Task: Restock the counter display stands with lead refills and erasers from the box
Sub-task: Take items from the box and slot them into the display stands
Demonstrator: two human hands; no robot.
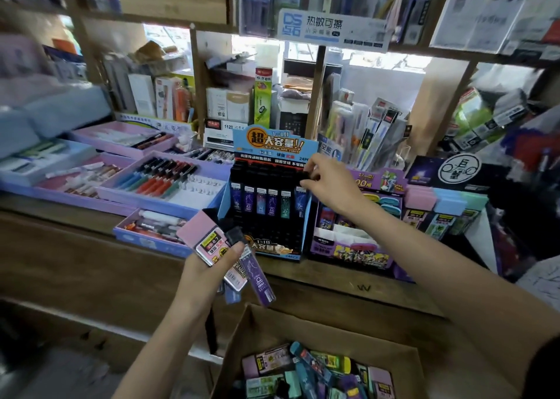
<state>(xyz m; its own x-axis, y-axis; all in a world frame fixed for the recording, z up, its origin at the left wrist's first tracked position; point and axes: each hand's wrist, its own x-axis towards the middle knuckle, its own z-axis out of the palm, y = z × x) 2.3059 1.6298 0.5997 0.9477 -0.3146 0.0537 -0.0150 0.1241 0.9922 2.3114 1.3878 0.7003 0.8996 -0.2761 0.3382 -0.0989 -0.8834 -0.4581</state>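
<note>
Indoors | wooden counter (pixel 75 262) | crowded stationery shelves (pixel 454 54) | cardboard box (pixel 318 327) below

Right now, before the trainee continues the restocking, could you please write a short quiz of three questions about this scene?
1. Multiple choice: The right hand is at
A) the pen trays on the left
B) the upper right of the black refill stand
C) the pastel blocks on the far right
2. True or false: The left hand holds nothing.
3. Fill in: The slim refill case sticking out below the left hand is ____ in colour.

Key
1. B; its fingers pinch a dark item there.
2. False; it grips several packs, among them a pink pack.
3. Purple.
</note>
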